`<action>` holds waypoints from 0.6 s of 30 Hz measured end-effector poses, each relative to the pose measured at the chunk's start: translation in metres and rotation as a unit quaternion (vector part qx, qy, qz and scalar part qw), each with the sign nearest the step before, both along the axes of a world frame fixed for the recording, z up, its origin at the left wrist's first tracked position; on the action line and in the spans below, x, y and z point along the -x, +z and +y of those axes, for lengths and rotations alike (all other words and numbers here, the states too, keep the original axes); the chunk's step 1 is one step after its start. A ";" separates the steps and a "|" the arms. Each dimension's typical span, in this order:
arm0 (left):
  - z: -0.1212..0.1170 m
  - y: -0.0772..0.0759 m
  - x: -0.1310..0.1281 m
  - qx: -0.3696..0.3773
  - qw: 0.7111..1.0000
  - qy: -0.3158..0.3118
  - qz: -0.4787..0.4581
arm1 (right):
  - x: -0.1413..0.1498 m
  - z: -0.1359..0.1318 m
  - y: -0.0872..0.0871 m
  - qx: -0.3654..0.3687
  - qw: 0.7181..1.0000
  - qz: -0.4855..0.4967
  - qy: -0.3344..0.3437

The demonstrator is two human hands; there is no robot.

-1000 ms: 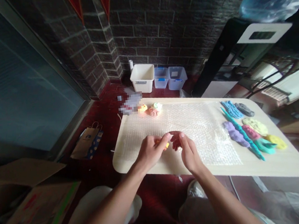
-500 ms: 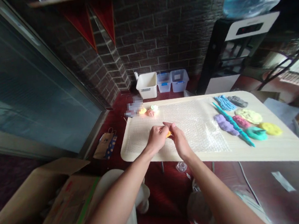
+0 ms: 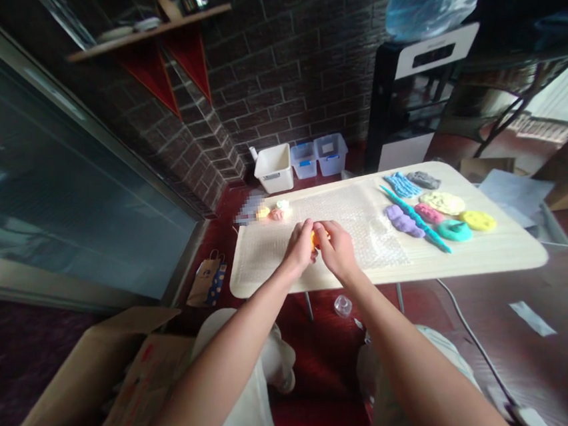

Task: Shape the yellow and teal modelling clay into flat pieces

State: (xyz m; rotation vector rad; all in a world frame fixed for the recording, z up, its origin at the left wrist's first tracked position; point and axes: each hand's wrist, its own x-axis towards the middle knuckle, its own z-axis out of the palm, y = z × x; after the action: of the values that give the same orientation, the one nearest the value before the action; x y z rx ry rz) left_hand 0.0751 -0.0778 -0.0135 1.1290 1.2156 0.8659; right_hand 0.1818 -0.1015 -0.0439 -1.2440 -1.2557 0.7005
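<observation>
Between my two hands is a small lump of orange clay [image 3: 315, 239], partly covered by the fingers. My left hand [image 3: 299, 249] closes on it from the left, thumb up. From the other side my right hand [image 3: 336, 244] grips the same lump, its thumb pressing on top. Both hands are above a sheet of bubble wrap [image 3: 267, 251] on the pale table [image 3: 489, 253]. At the table's far left corner sit small yellow [image 3: 262, 212], pink [image 3: 277, 214] and whitish [image 3: 283, 205] lumps.
On the table's right lie several clay pieces, among them a long teal roll [image 3: 418, 220], a purple lump [image 3: 404, 221] and a yellow one [image 3: 479, 220]. Plastic bins [image 3: 274, 169] stand by the wall near a water dispenser [image 3: 403, 94]. An open cardboard box [image 3: 78, 373] is at lower left.
My hands have turned so the thumbs come together on top, and more of the orange clay shows between them. The whole view has shifted slightly.
</observation>
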 end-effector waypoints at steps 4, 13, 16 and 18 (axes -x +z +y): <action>-0.002 0.008 0.026 -0.041 0.999 0.026 0.024 | 0.027 0.004 0.003 0.016 0.999 -0.028 -0.027; -0.008 0.021 0.097 -0.091 0.989 -0.024 0.110 | 0.073 0.005 0.006 0.076 0.996 -0.031 0.023; -0.006 0.021 0.108 -0.109 0.981 -0.007 0.161 | 0.079 0.005 0.008 0.097 0.994 -0.020 0.055; -0.006 0.023 0.111 -0.122 0.972 0.006 0.202 | 0.086 0.001 0.009 0.103 0.992 -0.003 0.074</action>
State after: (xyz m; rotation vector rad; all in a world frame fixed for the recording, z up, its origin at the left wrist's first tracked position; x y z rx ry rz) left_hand -0.0363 -0.0841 0.0094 1.5528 1.4742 0.8345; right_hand 0.0962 -0.1004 -0.0351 -1.3293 -1.3140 0.9543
